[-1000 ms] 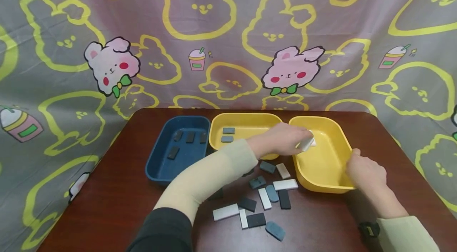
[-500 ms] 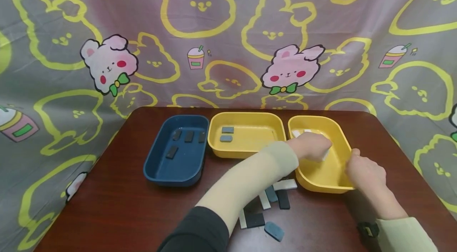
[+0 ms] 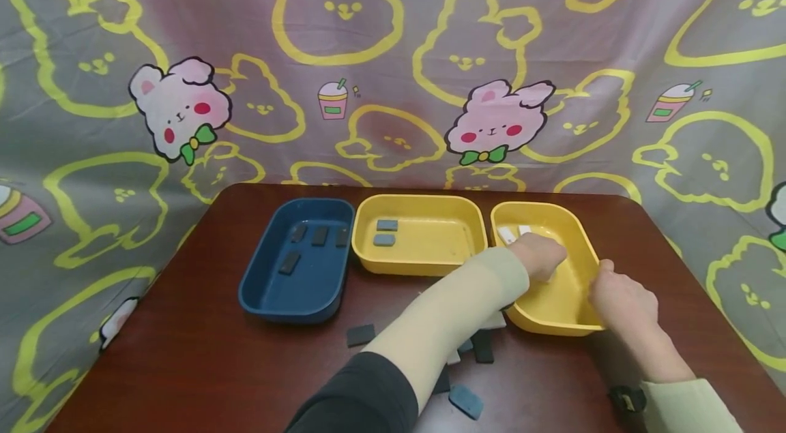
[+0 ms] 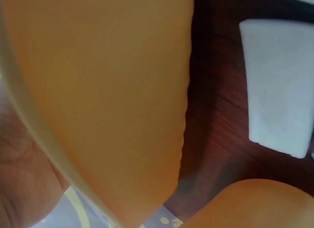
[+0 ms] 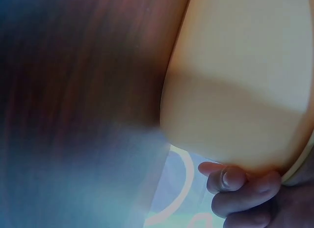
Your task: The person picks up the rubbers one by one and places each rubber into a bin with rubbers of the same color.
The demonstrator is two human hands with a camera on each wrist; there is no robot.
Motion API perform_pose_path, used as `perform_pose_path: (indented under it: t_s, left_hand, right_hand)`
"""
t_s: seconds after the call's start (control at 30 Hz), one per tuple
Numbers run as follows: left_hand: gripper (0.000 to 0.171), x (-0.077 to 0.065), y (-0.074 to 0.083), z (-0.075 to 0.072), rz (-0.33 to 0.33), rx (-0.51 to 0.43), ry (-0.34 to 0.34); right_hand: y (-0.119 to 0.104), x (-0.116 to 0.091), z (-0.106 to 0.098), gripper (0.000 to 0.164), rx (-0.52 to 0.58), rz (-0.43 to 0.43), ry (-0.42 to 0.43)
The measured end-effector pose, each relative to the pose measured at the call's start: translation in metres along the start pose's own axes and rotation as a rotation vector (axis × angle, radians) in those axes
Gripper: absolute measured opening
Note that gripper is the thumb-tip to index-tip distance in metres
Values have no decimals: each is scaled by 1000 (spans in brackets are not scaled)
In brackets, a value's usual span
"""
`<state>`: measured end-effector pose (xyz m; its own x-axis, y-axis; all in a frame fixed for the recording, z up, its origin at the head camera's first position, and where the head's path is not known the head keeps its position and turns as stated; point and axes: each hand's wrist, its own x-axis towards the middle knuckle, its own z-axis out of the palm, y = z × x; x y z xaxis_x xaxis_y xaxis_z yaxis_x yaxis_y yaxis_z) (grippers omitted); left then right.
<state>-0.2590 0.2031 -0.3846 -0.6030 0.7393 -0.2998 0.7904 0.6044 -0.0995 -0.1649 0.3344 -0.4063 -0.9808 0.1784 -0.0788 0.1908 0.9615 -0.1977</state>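
Backing the brown table (image 3: pixel 178 344) hangs patterned cloth (image 3: pixel 399 78); the right hand (image 3: pixel 624 300) grips a yellow tray (image 3: pixel 561 307), the left hand's (image 3: pixel 542 256) grasp unclear.

no readable text or numbers

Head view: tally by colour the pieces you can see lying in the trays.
Dark pieces, in the blue tray: 4
Blue-grey pieces, in the middle yellow tray: 2
White pieces, in the right yellow tray: 2
Total in view: 8
The left hand may hide more.
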Motion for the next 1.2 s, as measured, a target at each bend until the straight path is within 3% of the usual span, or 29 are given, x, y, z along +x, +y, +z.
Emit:
perform_pose_path:
  t_s: [0.27, 0.5, 0.6, 0.77, 0.97, 1.07, 1.2]
  left_hand:
    - [12, 12, -2, 4, 6, 17, 27]
    - [8, 22, 1, 5, 9, 131, 70]
    - [13, 28, 1, 5, -28, 155, 68]
    - [18, 36, -1, 5, -90, 115, 41]
    - [20, 36, -2, 10, -119, 105, 92]
    - [21, 33, -5, 9, -56, 129, 147]
    - [20, 27, -11, 3, 124, 151, 182]
  right_hand:
    - [-1, 1, 0, 34, -6, 5, 4]
    - [-3, -1, 0, 36, -10, 22, -16]
    - [-3, 0, 0, 39, -15, 35, -30]
    - [-4, 1, 0, 38, -15, 42, -28]
    - [-5, 3, 1, 38, -17, 44, -35]
    - [-4, 2, 1, 38, -18, 36, -30]
    - [-3, 2, -1, 38, -20, 24, -25]
